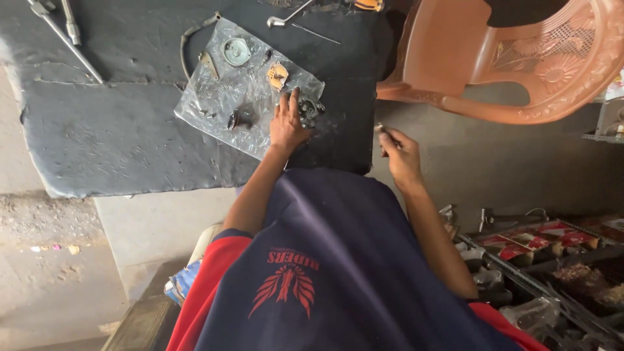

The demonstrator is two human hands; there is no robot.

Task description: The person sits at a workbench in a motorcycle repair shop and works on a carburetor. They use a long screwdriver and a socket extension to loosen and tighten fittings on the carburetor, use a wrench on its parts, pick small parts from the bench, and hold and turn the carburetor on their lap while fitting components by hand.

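Silvery foil sheet (242, 91) is lying on the dark slab (110, 123), carrying small metal parts. On its near corner the left hand (286, 123) is resting, fingers spread loosely over a dark metal assembly (309, 109). Off the slab's edge, the right hand (399, 153) is pinching a small thin tool (383, 130) between narrowed fingertips.

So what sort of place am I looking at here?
Probably a small repair workshop: dismantled metal parts lie on a plastic sheet over a dark, grimy slab, hand tools rest nearby, and boxes of spares sit beside the right hand.
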